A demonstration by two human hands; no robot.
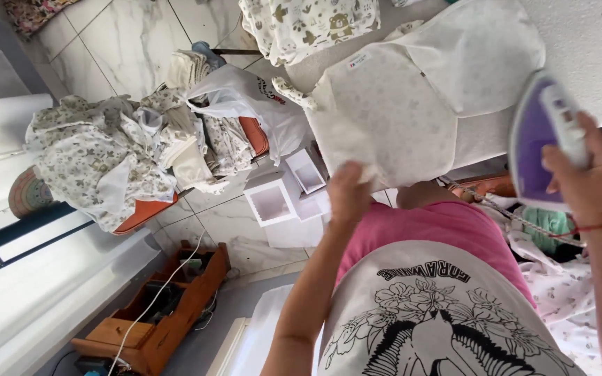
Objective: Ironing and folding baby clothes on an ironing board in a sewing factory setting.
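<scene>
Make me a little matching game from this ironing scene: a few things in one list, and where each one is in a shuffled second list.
Things:
1. purple iron
2. white garment
3. pile of printed clothes
4. wooden drawer box

Places:
A. heaped on an orange-seated chair
B. on the floor, cables lying in it
C. gripped in the right hand
D. spread on the ironing surface, its edge touched by the left hand

Pairs: 1-C, 2-D, 3-A, 4-B
</scene>
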